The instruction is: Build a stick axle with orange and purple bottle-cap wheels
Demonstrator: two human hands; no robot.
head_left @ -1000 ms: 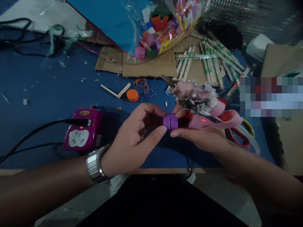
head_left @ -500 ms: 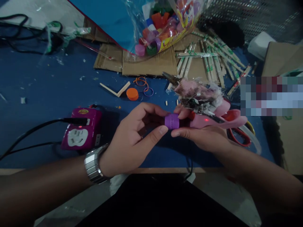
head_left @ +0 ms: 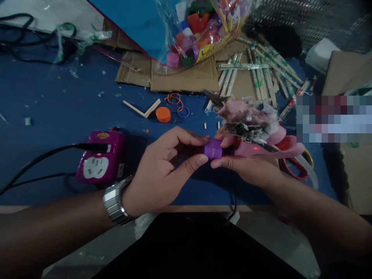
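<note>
My left hand (head_left: 165, 170), with a metal watch (head_left: 115, 202) at the wrist, pinches the left side of a purple plastic cap piece (head_left: 213, 149). A seam runs round its middle, like two bottle caps set face to face. From the right, the thumb and fingertips of my right hand (head_left: 247, 166) grip the same piece. A pink hot glue gun (head_left: 255, 147) with a lit red lamp overlaps the right hand; I cannot tell whether that hand bears it. Its front is wrapped in dirty, fluffy scraps, and the dark nozzle points up left.
An orange cap (head_left: 163, 114), orange and purple rings (head_left: 182, 112) and a bent wooden stick (head_left: 145, 113) lie beyond the hands. A magenta power adapter (head_left: 100, 157) with cables stands left. Behind are a bag of colourful caps (head_left: 200, 38), cardboard (head_left: 183, 75) and wrapped chopsticks (head_left: 258, 77).
The purple piece has turned slightly between my fingers, its seam now a little tilted. Both hands keep their hold with hardly any movement. The whole view has shifted a little.
</note>
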